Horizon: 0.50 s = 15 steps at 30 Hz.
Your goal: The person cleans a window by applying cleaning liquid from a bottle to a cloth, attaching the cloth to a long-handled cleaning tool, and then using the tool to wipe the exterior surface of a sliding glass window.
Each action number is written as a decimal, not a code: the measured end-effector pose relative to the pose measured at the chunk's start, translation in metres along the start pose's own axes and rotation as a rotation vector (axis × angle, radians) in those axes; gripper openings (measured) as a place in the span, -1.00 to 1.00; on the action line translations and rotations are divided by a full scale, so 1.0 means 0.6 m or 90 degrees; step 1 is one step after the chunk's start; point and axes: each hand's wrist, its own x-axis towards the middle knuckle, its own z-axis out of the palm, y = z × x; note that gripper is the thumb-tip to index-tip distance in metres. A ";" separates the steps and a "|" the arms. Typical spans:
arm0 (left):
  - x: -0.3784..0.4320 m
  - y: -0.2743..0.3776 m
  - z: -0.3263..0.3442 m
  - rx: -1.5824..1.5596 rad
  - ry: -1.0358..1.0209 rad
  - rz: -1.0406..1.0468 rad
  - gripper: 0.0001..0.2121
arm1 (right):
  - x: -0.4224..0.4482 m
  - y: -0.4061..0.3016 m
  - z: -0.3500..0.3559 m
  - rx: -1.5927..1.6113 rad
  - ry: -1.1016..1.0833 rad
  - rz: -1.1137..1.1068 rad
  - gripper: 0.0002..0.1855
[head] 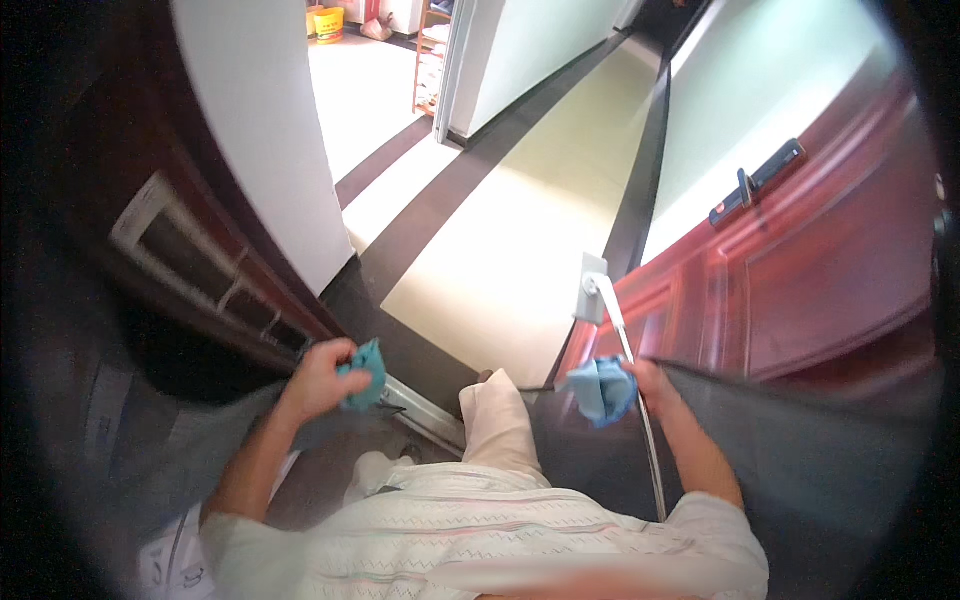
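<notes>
My left hand (328,381) grips a folded teal cloth (365,376), beside the dark door frame at left. In my right hand (651,386) are a light-blue cloth (602,390) and, seemingly, the metal pole of a flat mop. The mop's pole (651,450) slants past that hand, and its grey and white head (591,289) is up ahead near the red door. Whether the fingers wrap the pole as well as the cloth is partly hidden. One leg in pale trousers stands forward at the doorway.
A red door (825,247) with a black handle lock (757,182) stands at right. The threshold (424,412) crosses beneath me. Beyond are a tiled hallway floor (517,225), a white wall corner (262,135), a shelf rack (431,67) and a yellow bucket (328,26).
</notes>
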 end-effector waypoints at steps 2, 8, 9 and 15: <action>-0.011 -0.026 -0.011 0.021 0.031 -0.045 -0.81 | -0.034 -0.027 0.030 0.035 0.037 0.016 -0.82; 0.100 -0.106 0.062 -0.106 0.225 -0.188 -0.80 | -0.063 -0.021 0.089 -0.151 0.138 -0.039 -0.83; 0.158 -0.111 0.082 -0.035 0.240 -0.185 -0.79 | -0.051 -0.005 0.082 -0.207 0.157 -0.034 -0.81; 0.461 -0.074 0.155 0.103 0.133 -0.062 -0.73 | -0.013 0.078 0.068 -0.039 0.232 -0.073 -0.80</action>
